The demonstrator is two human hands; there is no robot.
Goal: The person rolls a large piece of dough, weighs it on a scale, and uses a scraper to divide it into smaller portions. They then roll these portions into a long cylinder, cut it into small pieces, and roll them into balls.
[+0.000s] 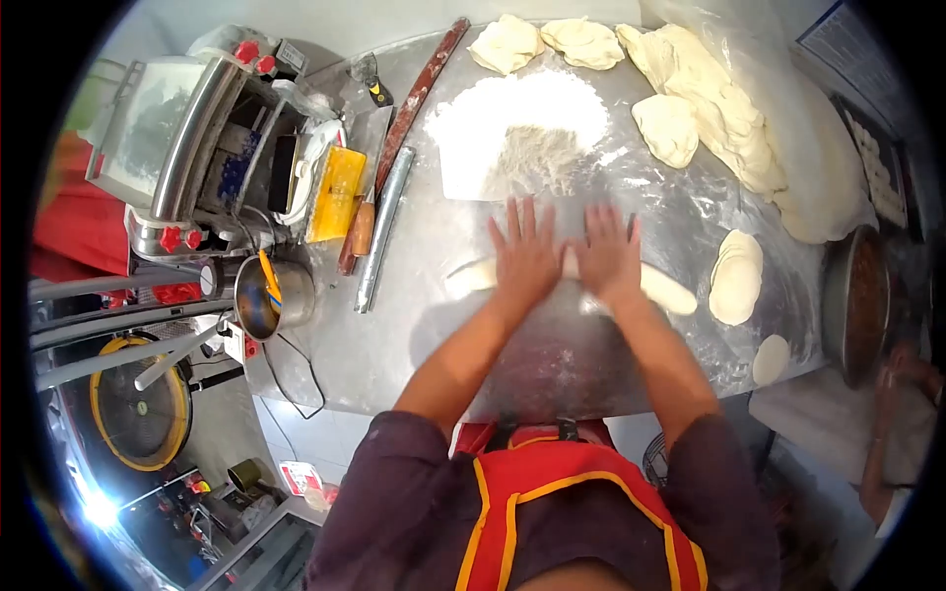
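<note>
A long roll of dough (667, 291) lies crosswise on the metal table (542, 364), its two ends showing past my hands. My left hand (528, 251) presses on it left of the middle, palm down with the fingers stretched forward and apart. Beside it, my right hand (603, 248) lies flat on the dough too, fingers spread and slightly blurred. The thumbs nearly meet, and the dough under both palms is hidden. Just beyond my fingertips is a heap of white flour (532, 118).
Dough lumps (506, 44) and a large dough mass (709, 108) lie at the back. Flat dough rounds (736, 278) sit at right, near a metal bowl (855, 305). A dough machine (182, 138), rolling pins (384, 231), yellow scraper (336, 194) and pot (271, 300) stand left. Another person's hand (907, 369) shows right.
</note>
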